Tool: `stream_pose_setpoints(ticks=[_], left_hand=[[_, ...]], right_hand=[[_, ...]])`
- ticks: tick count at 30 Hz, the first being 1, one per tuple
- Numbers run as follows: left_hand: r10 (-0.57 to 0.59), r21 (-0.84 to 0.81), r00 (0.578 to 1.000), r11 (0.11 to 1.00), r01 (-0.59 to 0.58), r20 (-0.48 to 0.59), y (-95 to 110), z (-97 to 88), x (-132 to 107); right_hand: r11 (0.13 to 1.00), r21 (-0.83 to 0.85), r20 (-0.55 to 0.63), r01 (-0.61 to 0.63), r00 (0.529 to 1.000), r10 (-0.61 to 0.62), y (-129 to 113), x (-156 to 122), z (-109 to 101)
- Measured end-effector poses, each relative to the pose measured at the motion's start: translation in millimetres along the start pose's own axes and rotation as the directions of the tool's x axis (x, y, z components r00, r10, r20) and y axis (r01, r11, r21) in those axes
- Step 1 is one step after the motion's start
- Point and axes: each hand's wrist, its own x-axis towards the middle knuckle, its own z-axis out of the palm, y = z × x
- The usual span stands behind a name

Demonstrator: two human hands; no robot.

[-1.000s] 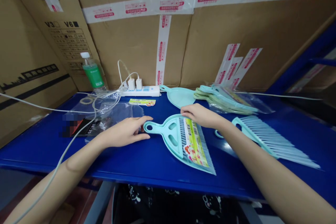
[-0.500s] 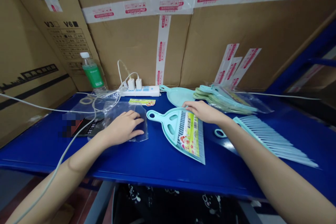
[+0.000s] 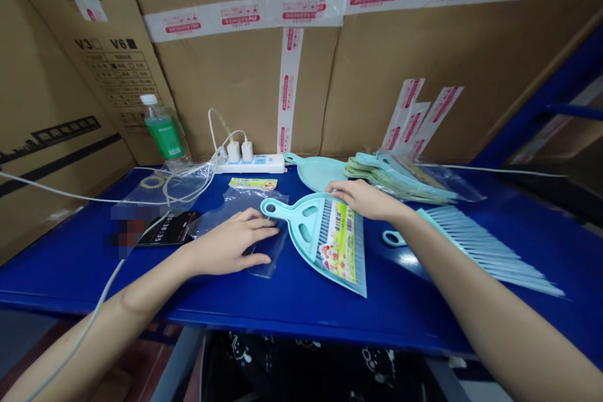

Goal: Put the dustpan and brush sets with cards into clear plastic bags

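While the left hand [image 3: 230, 246] lies palm down on a clear plastic bag [image 3: 266, 259], its fingers are spread and nearly flat, with no pinch visible; the bag is pressed against the blue table [image 3: 94, 286], just beside the handle of a mint-green dustpan [image 3: 306, 232]. The right hand [image 3: 362, 199] has its fingertips [image 3: 332, 186] on the dustpan's upper rim. Whether they grip the rim or only rest on it, I cannot tell. The dustpan lies flat, handle toward the left hand, with a printed label card [image 3: 342, 242] across its body.

Right of the right forearm lies a mint-green hand broom [image 3: 475, 250], bristles pointing right. Behind the right hand are a 2nd mint-green dustpan [image 3: 318, 171] and a stack of bagged dustpan sets [image 3: 400, 179]. Further left, a white power strip [image 3: 249, 164] holds 2 white plug adapters, and a bottle of green liquid [image 3: 162, 135] stands near it. A black printed card [image 3: 164, 230] lies left of the left hand. Taped cardboard boxes [image 3: 245, 88] stand along the back of the table.
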Motion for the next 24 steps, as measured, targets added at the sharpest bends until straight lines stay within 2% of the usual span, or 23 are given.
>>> stream_pose_setpoints(ticks=[7, 14, 19, 24], left_hand=[[-0.088, 0.123, 0.991, 0.987, 0.100, -0.103, -0.7, -0.5, 2.4], [-0.205, 0.221, 0.978, 0.952, 0.210, -0.045, 4.6, -0.6, 4.5], [-0.320, 0.258, 0.947, 0.917, 0.305, 0.018, 9.1, -0.7, 6.3], [-0.344, 0.270, 0.936, 0.911, 0.313, 0.076, 11.6, 0.3, 7.2]], right_hand=[[1.000, -0.028, 0.046, -0.002, 0.999, 0.004, 6.0, 0.0, -0.7], [0.998, -0.058, 0.091, -0.008, 0.996, 0.013, 4.9, -2.6, -1.5], [0.996, -0.083, 0.102, -0.044, 0.993, 0.053, 3.4, -2.6, -3.5], [0.993, -0.086, 0.088, -0.084, 0.992, 0.091, 3.2, -2.5, -5.3]])
